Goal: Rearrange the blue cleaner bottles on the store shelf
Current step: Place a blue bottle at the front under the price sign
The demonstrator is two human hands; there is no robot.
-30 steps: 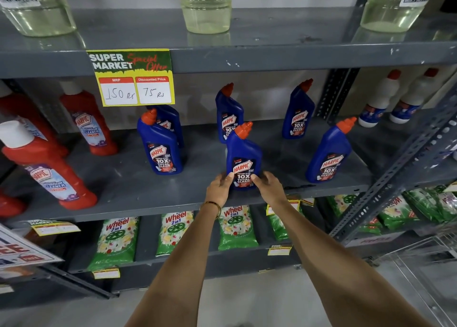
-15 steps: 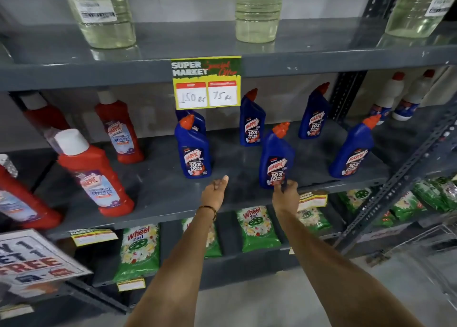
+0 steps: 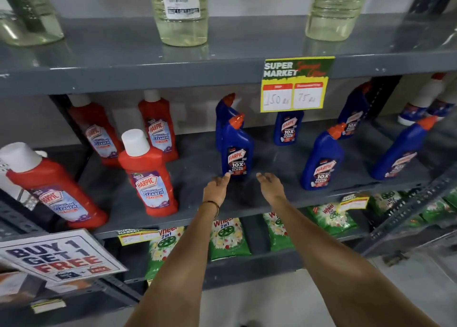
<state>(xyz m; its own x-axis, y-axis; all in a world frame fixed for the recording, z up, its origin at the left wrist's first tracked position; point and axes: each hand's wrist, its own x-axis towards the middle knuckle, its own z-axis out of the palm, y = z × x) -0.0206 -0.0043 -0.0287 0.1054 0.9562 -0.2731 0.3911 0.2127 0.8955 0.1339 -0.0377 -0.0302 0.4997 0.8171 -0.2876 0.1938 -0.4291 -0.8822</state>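
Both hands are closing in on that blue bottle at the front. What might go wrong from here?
1. The front blue bottle is tall and narrow; the left hand is right at its base, so a nudge might tip it.
2. Another blue bottle stands close behind it, so a backward push may knock that over too.
3. The red bottle stands close to the left, so a wide sideways move could bump it.
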